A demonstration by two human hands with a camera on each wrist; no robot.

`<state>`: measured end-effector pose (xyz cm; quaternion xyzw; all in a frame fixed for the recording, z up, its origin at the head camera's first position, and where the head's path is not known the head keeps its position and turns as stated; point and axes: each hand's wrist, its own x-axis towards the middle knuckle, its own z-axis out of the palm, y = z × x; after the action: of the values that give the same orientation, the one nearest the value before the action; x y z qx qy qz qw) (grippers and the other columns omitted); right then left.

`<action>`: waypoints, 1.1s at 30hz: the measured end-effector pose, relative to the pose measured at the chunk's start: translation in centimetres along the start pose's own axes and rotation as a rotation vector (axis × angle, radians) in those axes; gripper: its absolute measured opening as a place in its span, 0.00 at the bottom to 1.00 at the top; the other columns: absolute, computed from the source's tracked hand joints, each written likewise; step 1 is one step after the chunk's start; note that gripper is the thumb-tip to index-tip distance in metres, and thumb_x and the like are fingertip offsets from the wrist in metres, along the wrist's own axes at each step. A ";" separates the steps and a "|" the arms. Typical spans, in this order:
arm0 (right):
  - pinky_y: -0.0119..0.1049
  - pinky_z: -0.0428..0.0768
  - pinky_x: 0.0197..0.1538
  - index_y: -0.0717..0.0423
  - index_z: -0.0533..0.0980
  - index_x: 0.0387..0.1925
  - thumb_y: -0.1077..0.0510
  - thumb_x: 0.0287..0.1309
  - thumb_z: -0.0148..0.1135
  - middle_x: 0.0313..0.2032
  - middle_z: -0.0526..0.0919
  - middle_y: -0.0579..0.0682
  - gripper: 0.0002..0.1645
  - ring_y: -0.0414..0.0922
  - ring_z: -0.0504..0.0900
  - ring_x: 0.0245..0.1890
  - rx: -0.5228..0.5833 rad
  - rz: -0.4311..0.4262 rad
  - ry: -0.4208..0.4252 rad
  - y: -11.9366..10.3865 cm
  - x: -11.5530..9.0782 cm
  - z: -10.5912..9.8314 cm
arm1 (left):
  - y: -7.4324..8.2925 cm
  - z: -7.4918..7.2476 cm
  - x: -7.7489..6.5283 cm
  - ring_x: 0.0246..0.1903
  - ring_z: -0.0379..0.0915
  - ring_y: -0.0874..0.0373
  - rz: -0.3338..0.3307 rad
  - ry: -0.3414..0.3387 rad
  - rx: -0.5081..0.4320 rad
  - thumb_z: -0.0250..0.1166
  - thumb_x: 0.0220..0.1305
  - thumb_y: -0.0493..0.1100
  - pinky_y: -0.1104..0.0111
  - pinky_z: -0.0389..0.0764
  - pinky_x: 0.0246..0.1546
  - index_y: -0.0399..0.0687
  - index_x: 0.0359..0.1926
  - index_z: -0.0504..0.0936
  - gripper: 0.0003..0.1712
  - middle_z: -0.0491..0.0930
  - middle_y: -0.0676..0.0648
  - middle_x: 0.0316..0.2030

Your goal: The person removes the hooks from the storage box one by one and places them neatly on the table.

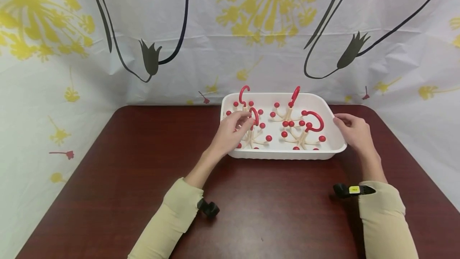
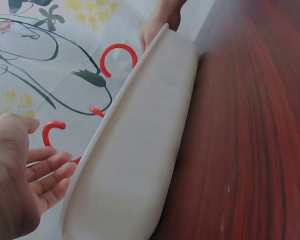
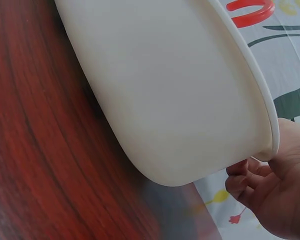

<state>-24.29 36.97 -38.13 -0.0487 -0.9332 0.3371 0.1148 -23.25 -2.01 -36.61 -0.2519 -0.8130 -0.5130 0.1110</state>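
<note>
A white plastic tray (image 1: 284, 154) stands at the far part of the table. In it are several scalp massagers with red loop or hook handles and cream prongs tipped with red balls. My left hand (image 1: 231, 131) is over the tray's left side, its fingertips close beside the front-left massager (image 1: 254, 116). In the left wrist view the left fingers are loosely bent and spread from the thumb. My right hand (image 1: 353, 131) grips the tray's right rim, thumb at the edge and fingers curled under it in the right wrist view. Another massager (image 1: 305, 135) lies at the front right.
Two more massagers stand at the back left (image 1: 244, 95) and back right (image 1: 292, 99) of the tray. A dark red-brown wooden table (image 1: 151, 163) spreads around it. Behind hangs a white cloth (image 1: 201, 67) with yellow and grey flower prints.
</note>
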 end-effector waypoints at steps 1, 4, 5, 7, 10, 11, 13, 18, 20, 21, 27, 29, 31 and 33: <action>0.20 0.71 0.31 0.65 0.76 0.61 0.43 0.74 0.50 0.51 0.81 0.69 0.32 0.51 0.80 0.41 0.003 0.001 0.006 0.0 0.0 0.0 | 0.1 0.2 0.1 0.43 0.76 0.53 0.005 -0.002 -0.014 0.62 0.72 0.44 0.63 0.81 0.48 0.36 0.58 0.79 0.20 0.82 0.43 0.47; 0.20 0.72 0.30 0.65 0.77 0.60 0.43 0.74 0.51 0.51 0.82 0.69 0.31 0.41 0.78 0.36 0.015 0.004 0.022 0.1 0.0 0.2 | 0.4 0.7 0.4 0.43 0.77 0.54 0.009 -0.001 -0.047 0.62 0.72 0.43 0.69 0.79 0.46 0.36 0.57 0.80 0.19 0.83 0.43 0.45; 0.20 0.72 0.30 0.65 0.77 0.60 0.43 0.74 0.51 0.51 0.82 0.69 0.31 0.39 0.77 0.35 0.020 0.008 0.025 0.1 0.0 0.2 | 0.5 0.8 0.4 0.42 0.77 0.53 0.006 0.003 -0.060 0.62 0.72 0.43 0.70 0.79 0.46 0.36 0.56 0.81 0.18 0.83 0.43 0.44; 0.20 0.73 0.31 0.65 0.76 0.61 0.42 0.74 0.51 0.52 0.82 0.69 0.32 0.38 0.77 0.35 0.038 0.020 0.023 0.1 -0.1 0.2 | 0.6 1.1 0.5 0.42 0.77 0.53 -0.004 0.013 -0.074 0.63 0.72 0.42 0.71 0.79 0.45 0.35 0.55 0.81 0.17 0.83 0.43 0.43; 0.19 0.73 0.32 0.64 0.75 0.62 0.41 0.73 0.51 0.54 0.80 0.69 0.34 0.42 0.78 0.38 0.066 0.043 0.015 0.1 -0.1 0.3 | 0.7 1.5 0.6 0.40 0.77 0.53 -0.030 0.023 -0.087 0.63 0.71 0.41 0.71 0.79 0.44 0.35 0.53 0.82 0.16 0.83 0.42 0.41; 0.19 0.73 0.32 0.64 0.75 0.63 0.40 0.73 0.50 0.54 0.80 0.68 0.34 0.44 0.78 0.40 0.073 0.049 0.014 0.1 -0.1 0.4 | 0.7 1.6 0.6 0.40 0.77 0.53 -0.037 0.025 -0.091 0.64 0.71 0.41 0.71 0.79 0.44 0.35 0.52 0.82 0.15 0.84 0.42 0.41; 0.19 0.73 0.33 0.64 0.75 0.63 0.40 0.73 0.50 0.55 0.80 0.68 0.35 0.45 0.78 0.41 0.086 0.061 0.015 0.2 -0.2 0.4 | 0.8 1.8 0.7 0.40 0.77 0.53 -0.045 0.027 -0.096 0.64 0.71 0.41 0.71 0.79 0.44 0.35 0.50 0.83 0.14 0.84 0.42 0.40; 0.19 0.73 0.32 0.64 0.75 0.63 0.40 0.73 0.51 0.54 0.80 0.68 0.35 0.38 0.76 0.36 0.105 0.074 0.026 0.3 -0.2 0.6 | 0.8 2.1 0.8 0.39 0.77 0.54 -0.043 0.036 -0.095 0.66 0.69 0.39 0.73 0.78 0.41 0.35 0.47 0.83 0.11 0.84 0.43 0.39; 0.19 0.74 0.31 0.64 0.75 0.63 0.40 0.73 0.51 0.53 0.80 0.68 0.35 0.36 0.76 0.35 0.112 0.072 0.029 0.3 -0.3 0.6 | 0.9 2.1 0.9 0.38 0.78 0.54 -0.033 0.039 -0.088 0.66 0.69 0.39 0.74 0.78 0.41 0.35 0.46 0.83 0.10 0.84 0.43 0.38; 0.19 0.74 0.31 0.64 0.75 0.63 0.40 0.73 0.51 0.53 0.80 0.67 0.35 0.36 0.76 0.35 0.118 0.070 0.031 0.4 -0.3 0.6 | 0.9 2.1 0.9 0.38 0.78 0.54 -0.027 0.040 -0.086 0.66 0.69 0.38 0.74 0.78 0.40 0.35 0.46 0.83 0.10 0.84 0.43 0.38; 0.20 0.75 0.31 0.65 0.75 0.63 0.40 0.73 0.52 0.52 0.80 0.67 0.34 0.33 0.76 0.33 0.139 0.065 0.039 0.4 -0.4 0.8 | 1.7 1.7 0.8 0.37 0.78 0.53 0.003 0.047 -0.090 0.65 0.68 0.36 0.72 0.80 0.40 0.34 0.46 0.82 0.09 0.83 0.41 0.37; 0.19 0.75 0.31 0.65 0.75 0.63 0.40 0.73 0.51 0.52 0.80 0.67 0.34 0.33 0.76 0.33 0.143 0.069 0.039 0.4 -0.4 0.7 | 2.0 1.5 0.8 0.37 0.78 0.53 0.018 0.057 -0.097 0.65 0.68 0.35 0.71 0.80 0.40 0.33 0.46 0.82 0.09 0.83 0.41 0.37; 0.19 0.75 0.31 0.65 0.75 0.63 0.40 0.73 0.51 0.53 0.80 0.67 0.35 0.33 0.76 0.33 0.147 0.076 0.038 0.4 -0.5 0.7 | 2.3 1.3 0.9 0.37 0.78 0.53 0.033 0.066 -0.104 0.65 0.68 0.35 0.70 0.81 0.40 0.33 0.45 0.82 0.09 0.83 0.40 0.36; 0.20 0.75 0.31 0.65 0.75 0.63 0.40 0.73 0.51 0.53 0.80 0.67 0.35 0.35 0.76 0.34 0.155 0.084 0.036 0.4 -0.5 0.7 | 2.4 1.1 1.1 0.38 0.78 0.53 0.048 0.071 -0.110 0.64 0.68 0.34 0.70 0.80 0.40 0.32 0.46 0.82 0.09 0.83 0.40 0.37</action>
<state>-23.99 36.77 -38.97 -0.0847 -0.8992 0.4120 0.1209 -22.80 0.15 -34.77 -0.2587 -0.7728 -0.5629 0.1381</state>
